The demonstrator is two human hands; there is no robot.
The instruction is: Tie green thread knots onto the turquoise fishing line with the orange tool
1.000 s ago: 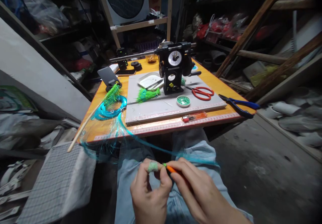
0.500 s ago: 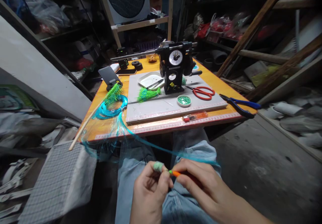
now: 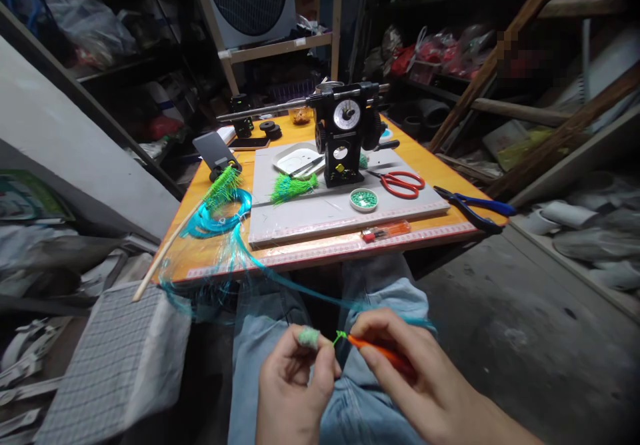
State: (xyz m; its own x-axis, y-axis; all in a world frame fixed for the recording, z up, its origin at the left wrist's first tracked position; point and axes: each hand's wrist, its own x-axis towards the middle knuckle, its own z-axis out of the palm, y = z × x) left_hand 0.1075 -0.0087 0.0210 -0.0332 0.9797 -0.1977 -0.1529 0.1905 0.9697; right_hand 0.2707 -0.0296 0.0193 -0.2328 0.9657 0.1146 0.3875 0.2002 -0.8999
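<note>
Over my lap, my left hand (image 3: 295,385) pinches teal netting (image 3: 280,278), and its index fingertip is wrapped in pale green tape (image 3: 309,337). My right hand (image 3: 420,378) grips an orange needle tool (image 3: 380,355) whose tip carries a short green thread (image 3: 340,336) just right of the taped finger. The teal net runs up from my hands to a coil (image 3: 220,215) on the orange table (image 3: 440,165).
On the table's grey board (image 3: 310,215) stand a black winding machine (image 3: 345,132), a green thread tuft (image 3: 293,188), a dish of green beads (image 3: 364,200), red scissors (image 3: 400,182), a white tray (image 3: 295,160). Blue pliers (image 3: 475,208) lie at the right edge, a phone stand (image 3: 217,152) at left. Cluttered shelves surround.
My right hand has drawn the orange tool a little to the right and away from the left fingers, exposing the green thread at its tip. Both hands sit slightly lower.
</note>
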